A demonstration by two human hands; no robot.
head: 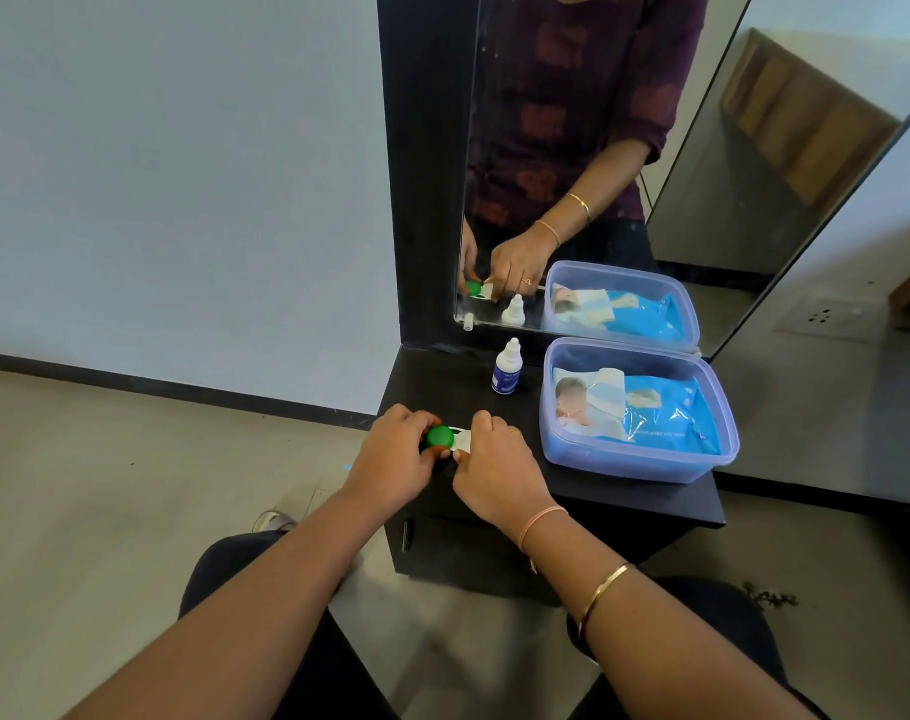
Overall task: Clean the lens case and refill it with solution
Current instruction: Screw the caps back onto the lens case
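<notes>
Wall of pale grey-white filled the left of the view, meeting a beige floor along a dark skirting line. Further right, the left hand reached over the near left corner of the small black table, its grip closed narrowly around the round green cap of the small white plastic lens case, fingers curled over the cap's far side and thumb at its near side. The case sat between both hands, just above the table's left edge; whether it rested on the surface or was lifted could not be told. The right hand touched the case's white end, its grip pinched tight on that end, with a ring on one finger, a pink band at the wrist and a gold bangle further up the forearm. Behind the hands, well apart from them, a small white dropper bottle with a blue label stood upright near the base of the black-framed mirror, which showed both hands, the case and the bottle. To the right of the bottle, a translucent bluish plastic tub sat on the table, holding a blue packet of wet wipes lying flat inside it.
</notes>
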